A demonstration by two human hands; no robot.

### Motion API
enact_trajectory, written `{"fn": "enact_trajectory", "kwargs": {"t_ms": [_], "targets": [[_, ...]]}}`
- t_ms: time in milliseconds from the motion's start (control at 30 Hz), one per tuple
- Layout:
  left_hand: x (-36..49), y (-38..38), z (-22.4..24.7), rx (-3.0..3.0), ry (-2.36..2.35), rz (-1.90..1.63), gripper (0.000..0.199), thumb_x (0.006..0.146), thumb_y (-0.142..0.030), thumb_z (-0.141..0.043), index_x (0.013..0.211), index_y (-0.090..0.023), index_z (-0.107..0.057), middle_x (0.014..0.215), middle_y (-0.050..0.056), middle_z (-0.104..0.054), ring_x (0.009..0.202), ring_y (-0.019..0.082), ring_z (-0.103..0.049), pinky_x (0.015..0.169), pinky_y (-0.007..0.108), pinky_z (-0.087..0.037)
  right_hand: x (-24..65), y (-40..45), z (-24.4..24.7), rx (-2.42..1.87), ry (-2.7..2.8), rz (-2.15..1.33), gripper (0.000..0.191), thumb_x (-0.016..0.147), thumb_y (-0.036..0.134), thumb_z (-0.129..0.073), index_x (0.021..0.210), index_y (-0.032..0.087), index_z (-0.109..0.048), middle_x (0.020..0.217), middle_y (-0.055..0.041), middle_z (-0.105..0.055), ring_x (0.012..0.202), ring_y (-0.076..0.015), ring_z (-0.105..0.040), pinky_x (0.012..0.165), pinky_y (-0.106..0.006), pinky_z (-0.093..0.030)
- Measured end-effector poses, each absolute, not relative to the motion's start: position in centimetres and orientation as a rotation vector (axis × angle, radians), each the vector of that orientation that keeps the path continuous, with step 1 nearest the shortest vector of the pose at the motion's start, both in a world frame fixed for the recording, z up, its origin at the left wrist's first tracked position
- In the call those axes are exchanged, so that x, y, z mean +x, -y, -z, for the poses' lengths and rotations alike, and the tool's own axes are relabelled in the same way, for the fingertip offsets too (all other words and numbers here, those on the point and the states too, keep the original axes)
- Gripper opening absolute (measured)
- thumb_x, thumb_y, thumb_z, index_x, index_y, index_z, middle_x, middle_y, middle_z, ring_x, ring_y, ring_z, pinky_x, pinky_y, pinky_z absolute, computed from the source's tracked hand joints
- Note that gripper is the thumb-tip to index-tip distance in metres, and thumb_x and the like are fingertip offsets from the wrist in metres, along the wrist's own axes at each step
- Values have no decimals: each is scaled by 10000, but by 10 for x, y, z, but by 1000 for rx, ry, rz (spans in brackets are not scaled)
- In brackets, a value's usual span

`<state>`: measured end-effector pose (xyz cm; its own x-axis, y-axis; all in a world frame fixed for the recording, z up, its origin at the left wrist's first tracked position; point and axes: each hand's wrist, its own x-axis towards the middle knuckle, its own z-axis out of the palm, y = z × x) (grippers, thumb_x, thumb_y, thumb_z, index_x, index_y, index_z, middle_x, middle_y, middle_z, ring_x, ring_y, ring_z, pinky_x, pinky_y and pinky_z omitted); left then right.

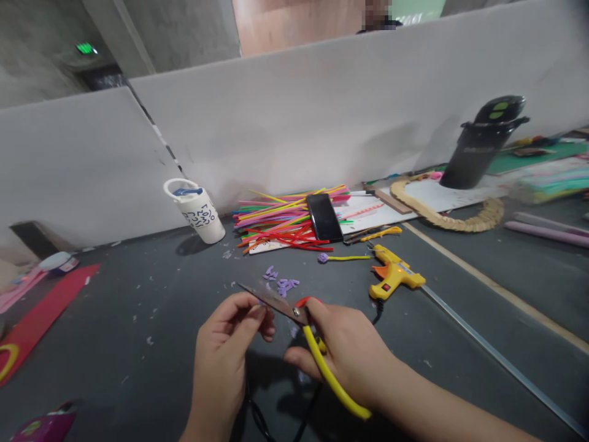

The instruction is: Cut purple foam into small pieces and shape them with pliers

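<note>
Scissors (pixel 296 312), gripped by the curled fingers of the right hand (pixel 352 344), slant forward and leftward. Their blades lie at the pinched fingertips of the left hand (pixel 225 350), around a mostly hidden purple scrap (pixel 261 302).

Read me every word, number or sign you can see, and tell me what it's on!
No text reads clearly.
White cup: dark letters, too blurred.
Black tumbler: pale writing, blurred.
Green lit sign: too small.
Jar: label too blurred.
Yellow glue gun: label too small.
White sheet under the colourful sticks: marks too small.
</note>
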<state>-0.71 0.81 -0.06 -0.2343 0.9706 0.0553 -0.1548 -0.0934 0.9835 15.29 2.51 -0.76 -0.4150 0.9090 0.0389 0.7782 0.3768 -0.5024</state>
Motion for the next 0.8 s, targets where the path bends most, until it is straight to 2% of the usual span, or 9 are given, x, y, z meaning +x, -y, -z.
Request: {"fn": "enact_trajectory", "kwargs": {"t_ms": [233,567,800], "targets": [[-4,-10,-1,781,-978,-1449,43,677,-177,-722,715,-171,-703,595,-22,-659,482,69,-568,454,141,-452,150,-21,13,-1480,2340,-613,479,699,655,-552,862,209,-497,739,-31,-634,680,-234,-604,543,-267,-305],[3,-7,-1,668,-885,-1383,42,659,-162,-738,685,-146,-708,534,-12,-635,458,57,-541,441,124,-441,152,-20,13,-1472,2315,-667,495,721,682,-486,859,207,-489,769,-47,-652,723,-255,-617,567,-283,-325],[4,-9,-1,634,-867,-1363,58,656,-152,-737,694,-126,-702,544,-14,-624,451,43,-519,441,118,-435,151,-17,13,-1424,2301,-729,442,728,644,-507,823,213,-478,730,-25,-633,668,-224,-597,542,-267,-301]]}}
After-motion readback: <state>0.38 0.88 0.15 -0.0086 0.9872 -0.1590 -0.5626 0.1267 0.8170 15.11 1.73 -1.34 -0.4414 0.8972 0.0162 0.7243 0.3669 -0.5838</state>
